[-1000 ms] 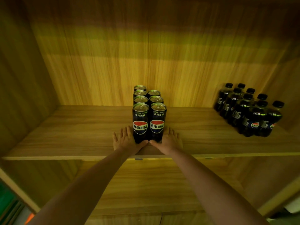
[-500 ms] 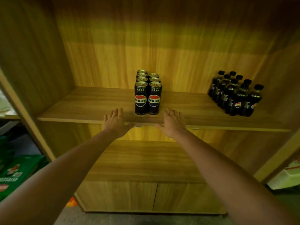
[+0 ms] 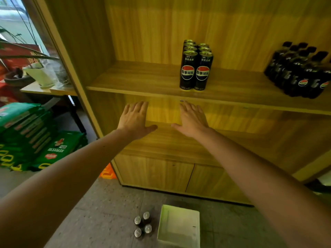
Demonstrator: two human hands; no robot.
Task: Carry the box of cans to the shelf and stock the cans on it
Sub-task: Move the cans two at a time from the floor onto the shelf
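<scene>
The cans [image 3: 196, 67] stood in a tight two-row block on the wooden shelf [image 3: 143, 81], front labels facing out. A second earlier we had both palms flanking the front pair, thumbs at their bases. Now our left hand [image 3: 135, 119] and right hand [image 3: 193, 120] had drawn back below the shelf edge, fingers spread flat, holding nothing and touching nothing. We judged that batch squared up and finished. Our view had also pulled back and down, showing four more cans [image 3: 142, 224] upright on the speckled floor [image 3: 107, 203], just beside the open pale box [image 3: 179, 228], which looked empty. So the stocking was not done, and those four probably came next. The cans were slim, glossy dark cylinders with bright metal tops, smooth and likely to slide on the matte, grained laminate. Dark plastic bottles [image 3: 300, 70] clustered well to the right on the same shelf, and green printed sacks [image 3: 26, 133] lay stacked on the floor to the left.
</scene>
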